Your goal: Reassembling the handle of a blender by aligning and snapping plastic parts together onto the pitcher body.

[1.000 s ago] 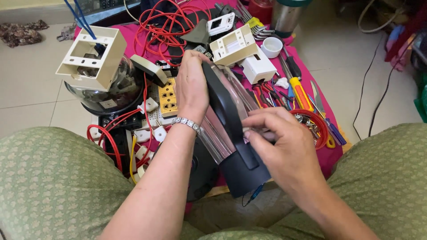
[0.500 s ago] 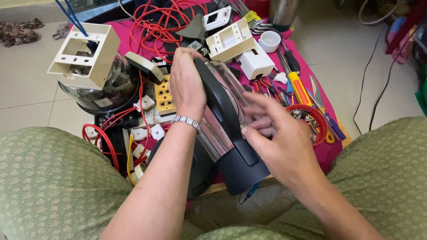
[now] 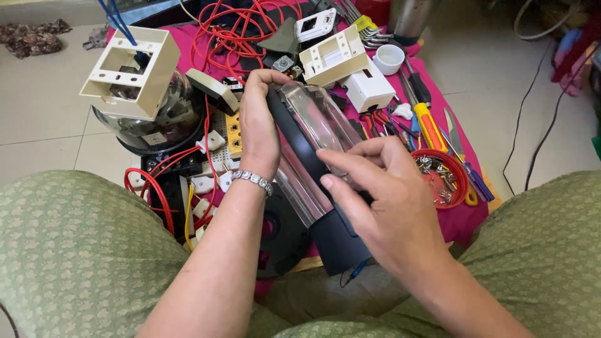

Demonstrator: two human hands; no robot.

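Spread over a magenta cloth (image 3: 463, 219) on the tiled floor lie red wires (image 3: 225, 37) and screwdrivers (image 3: 432, 125); our left hand (image 3: 260, 134) grips the black appliance housing (image 3: 325, 181) above our lap, our right hand (image 3: 382, 200) pressing its clear cover (image 3: 313, 125), not yet detached.

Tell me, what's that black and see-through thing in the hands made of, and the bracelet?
The black-and-clear casing looks like plastic: its dark body is matte, and its clear cover is glossy, catching the light. The bracelet on the left hand seems to be silvery metal, with shiny small links.
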